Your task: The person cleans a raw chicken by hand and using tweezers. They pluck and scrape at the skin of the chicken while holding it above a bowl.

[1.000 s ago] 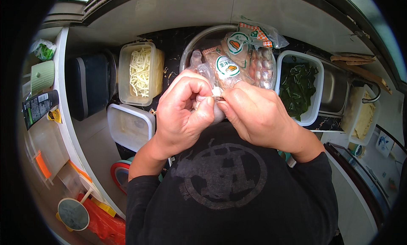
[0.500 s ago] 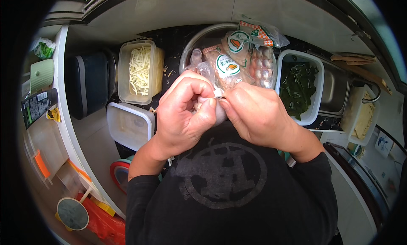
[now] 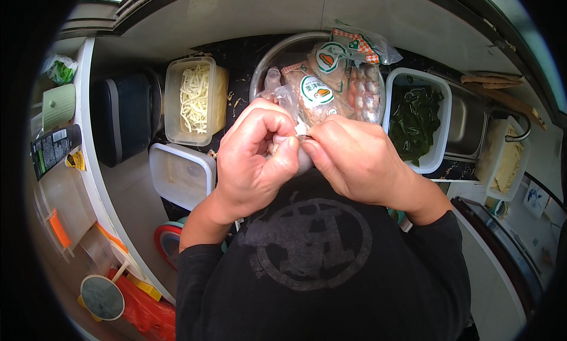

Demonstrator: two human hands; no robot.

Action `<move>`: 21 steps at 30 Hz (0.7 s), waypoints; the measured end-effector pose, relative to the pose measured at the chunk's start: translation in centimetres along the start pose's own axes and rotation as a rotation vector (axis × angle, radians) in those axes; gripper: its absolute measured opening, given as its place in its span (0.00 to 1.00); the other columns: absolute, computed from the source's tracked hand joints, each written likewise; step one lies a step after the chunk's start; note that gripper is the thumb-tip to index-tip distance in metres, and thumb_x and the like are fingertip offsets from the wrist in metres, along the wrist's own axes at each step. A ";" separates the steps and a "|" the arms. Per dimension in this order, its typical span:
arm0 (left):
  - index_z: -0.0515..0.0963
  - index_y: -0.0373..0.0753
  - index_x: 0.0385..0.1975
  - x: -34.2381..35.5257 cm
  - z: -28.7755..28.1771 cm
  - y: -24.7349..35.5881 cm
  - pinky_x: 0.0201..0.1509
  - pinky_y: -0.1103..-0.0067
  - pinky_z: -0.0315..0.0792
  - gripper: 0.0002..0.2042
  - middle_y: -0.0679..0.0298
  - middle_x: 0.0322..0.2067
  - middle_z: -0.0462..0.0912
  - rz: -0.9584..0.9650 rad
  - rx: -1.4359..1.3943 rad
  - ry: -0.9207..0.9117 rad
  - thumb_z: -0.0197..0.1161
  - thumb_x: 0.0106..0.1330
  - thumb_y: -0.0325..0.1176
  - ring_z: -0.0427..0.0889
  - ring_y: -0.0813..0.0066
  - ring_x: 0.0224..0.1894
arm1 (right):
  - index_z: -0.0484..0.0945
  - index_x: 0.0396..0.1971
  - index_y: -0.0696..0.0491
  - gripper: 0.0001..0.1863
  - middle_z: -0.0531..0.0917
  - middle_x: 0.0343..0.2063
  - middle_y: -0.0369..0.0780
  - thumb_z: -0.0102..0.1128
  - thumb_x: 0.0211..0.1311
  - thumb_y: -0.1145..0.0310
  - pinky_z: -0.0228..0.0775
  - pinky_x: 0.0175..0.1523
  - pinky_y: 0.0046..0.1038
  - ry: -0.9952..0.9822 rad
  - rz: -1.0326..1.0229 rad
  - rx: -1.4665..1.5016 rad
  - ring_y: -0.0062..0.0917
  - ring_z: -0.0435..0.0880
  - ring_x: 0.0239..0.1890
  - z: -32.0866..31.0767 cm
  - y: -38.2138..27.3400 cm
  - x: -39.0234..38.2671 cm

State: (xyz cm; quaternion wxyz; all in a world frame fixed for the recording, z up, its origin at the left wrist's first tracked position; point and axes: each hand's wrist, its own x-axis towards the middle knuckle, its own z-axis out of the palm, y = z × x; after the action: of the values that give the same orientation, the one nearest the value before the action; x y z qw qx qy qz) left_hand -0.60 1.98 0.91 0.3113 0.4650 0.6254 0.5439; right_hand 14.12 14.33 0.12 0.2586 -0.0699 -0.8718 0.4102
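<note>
My left hand (image 3: 260,155) and my right hand (image 3: 354,155) meet in the middle, just in front of a large metal bowl (image 3: 257,81). Both are closed, thumbs and forefingers pinching the twisted neck of a clear plastic bag (image 3: 287,99). A pale, rounded bulge of the bag shows below the fingertips; its contents are mostly hidden by my hands. Sealed packs of meat (image 3: 319,92) fill the bowl behind them. Beside these packs lies a clear package of round, reddish-and-white pieces (image 3: 365,93).
To the left stand a tub of pale shredded strips (image 3: 196,99) and a white plastic container (image 3: 182,174). A white tub of dark green leafy strips (image 3: 416,122) sits right of the bowl, near a metal sink (image 3: 465,131). Shelves (image 3: 97,181) line the far left.
Both hands keep their pinch on the bag's neck, with only a slight shift of the fingertips up and to the left. The surrounding containers stay put.
</note>
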 end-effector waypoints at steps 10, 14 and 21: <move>0.73 0.33 0.31 0.0 0.2 0.0 0.31 0.85 0.66 0.04 0.64 0.32 0.74 0.010 0.004 0.003 0.62 0.59 0.20 0.70 0.82 0.30 | 0.70 0.23 0.57 0.09 0.71 0.18 0.42 0.62 0.55 0.78 0.69 0.24 0.35 0.006 -0.004 0.013 0.37 0.75 0.19 0.1 0.2 -0.1; 0.73 0.33 0.32 -0.1 0.2 0.0 0.32 0.85 0.67 0.04 0.63 0.33 0.74 -0.004 -0.007 0.002 0.62 0.60 0.20 0.70 0.82 0.30 | 0.70 0.22 0.57 0.09 0.71 0.18 0.42 0.63 0.54 0.78 0.68 0.24 0.34 0.020 0.001 0.041 0.36 0.75 0.19 0.2 0.2 -0.2; 0.74 0.32 0.32 -0.1 0.1 0.3 0.34 0.86 0.68 0.04 0.64 0.34 0.73 -0.050 -0.072 0.009 0.60 0.61 0.19 0.71 0.82 0.32 | 0.74 0.30 0.58 0.07 0.73 0.21 0.41 0.64 0.53 0.77 0.69 0.24 0.33 0.039 -0.062 -0.087 0.35 0.76 0.21 -0.1 0.2 -0.2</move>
State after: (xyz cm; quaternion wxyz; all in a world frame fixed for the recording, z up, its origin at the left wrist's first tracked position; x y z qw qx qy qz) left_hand -0.40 1.91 1.20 0.3387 0.4353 0.6182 0.5600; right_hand 14.35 14.47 -0.04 0.2845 -0.0620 -0.8854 0.3622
